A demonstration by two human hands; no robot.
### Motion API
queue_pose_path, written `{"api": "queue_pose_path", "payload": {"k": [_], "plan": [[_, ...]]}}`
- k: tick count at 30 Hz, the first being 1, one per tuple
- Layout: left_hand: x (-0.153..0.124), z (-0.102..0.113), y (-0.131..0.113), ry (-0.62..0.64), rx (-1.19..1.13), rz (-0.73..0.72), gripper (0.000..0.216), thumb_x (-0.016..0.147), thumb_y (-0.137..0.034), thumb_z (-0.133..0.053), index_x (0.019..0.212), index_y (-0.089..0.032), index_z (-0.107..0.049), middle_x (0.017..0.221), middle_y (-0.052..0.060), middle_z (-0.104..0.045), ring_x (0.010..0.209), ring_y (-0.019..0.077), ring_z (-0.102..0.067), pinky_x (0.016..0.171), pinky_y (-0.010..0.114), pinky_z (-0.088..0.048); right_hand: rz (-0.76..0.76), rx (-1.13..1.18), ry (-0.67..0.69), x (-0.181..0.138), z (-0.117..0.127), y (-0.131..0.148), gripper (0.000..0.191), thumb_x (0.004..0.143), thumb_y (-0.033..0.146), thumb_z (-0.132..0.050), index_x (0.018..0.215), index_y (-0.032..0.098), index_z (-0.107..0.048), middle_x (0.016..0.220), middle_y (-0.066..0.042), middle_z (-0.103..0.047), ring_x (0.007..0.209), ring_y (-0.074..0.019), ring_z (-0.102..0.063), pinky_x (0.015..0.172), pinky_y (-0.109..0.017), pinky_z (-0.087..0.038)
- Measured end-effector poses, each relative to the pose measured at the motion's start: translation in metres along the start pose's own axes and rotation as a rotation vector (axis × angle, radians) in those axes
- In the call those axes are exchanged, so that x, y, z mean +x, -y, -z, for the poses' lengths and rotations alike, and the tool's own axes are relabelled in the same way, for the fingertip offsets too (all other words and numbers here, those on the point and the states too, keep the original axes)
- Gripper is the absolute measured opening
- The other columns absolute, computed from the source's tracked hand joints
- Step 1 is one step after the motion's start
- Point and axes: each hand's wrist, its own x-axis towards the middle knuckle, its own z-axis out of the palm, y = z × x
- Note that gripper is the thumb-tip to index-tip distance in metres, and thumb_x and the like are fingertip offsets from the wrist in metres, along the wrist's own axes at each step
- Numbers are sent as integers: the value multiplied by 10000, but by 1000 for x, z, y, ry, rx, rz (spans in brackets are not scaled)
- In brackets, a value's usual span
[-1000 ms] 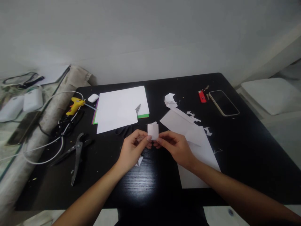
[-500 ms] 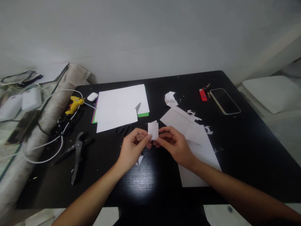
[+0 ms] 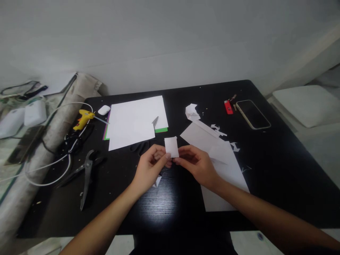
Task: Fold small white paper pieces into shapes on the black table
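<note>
Between my two hands, above the middle of the black table, is a small white rectangle of paper [image 3: 171,146], held upright. My left hand [image 3: 152,161] pinches its lower left corner with thumb and fingers. My right hand [image 3: 196,161] has its fingers closed at the lower right edge of the same paper. A small folded white paper piece [image 3: 157,181] lies under my left wrist, partly hidden. Behind my left hand, scissors [image 3: 156,121] rest with the blade tip over a stack of white sheets [image 3: 132,122] and their dark handles on the table.
Larger white sheets [image 3: 225,184] lie under my right forearm, with paper scraps [image 3: 235,146] beside them. Crumpled paper [image 3: 192,112], a red lighter [image 3: 228,107] and a phone [image 3: 253,114] are farther back. Pliers [image 3: 88,173], a yellow glue gun [image 3: 84,118] and its cable are at left.
The small paper has shifted slightly left and turned a little, its top edge now looking straighter. My right fingers have moved slightly at its edge; both hands still hold it.
</note>
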Motion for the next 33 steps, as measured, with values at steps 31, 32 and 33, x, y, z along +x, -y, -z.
{"api": "queue_pose_path", "payload": {"k": [31, 32, 33], "plan": [[-2, 6, 4, 0, 165, -67, 223, 1015, -372, -608, 897, -184, -627, 731, -19, -612, 577, 96, -505, 549, 216, -406, -50, 43, -13, 2, -1, -3, 269, 807, 311, -837, 1022, 215, -707, 995, -46, -751, 887, -193, -722, 853, -371, -615], [-3, 6, 4, 11, 140, -62, 220, 1018, -378, -606, 915, -184, -620, 732, -18, -622, 567, 95, -512, 544, 214, -413, -49, 40, -20, 2, -1, -3, 269, 810, 319, -835, 1019, 214, -703, 995, -47, -746, 881, -193, -719, 849, -372, -614], [-3, 5, 5, 23, 117, -60, 213, 1019, -381, -605, 937, -184, -617, 733, -17, -634, 559, 94, -522, 541, 213, -423, -44, 34, -31, 2, 0, -3, 268, 811, 322, -834, 1016, 214, -700, 991, -46, -740, 873, -191, -716, 843, -371, -613]]}}
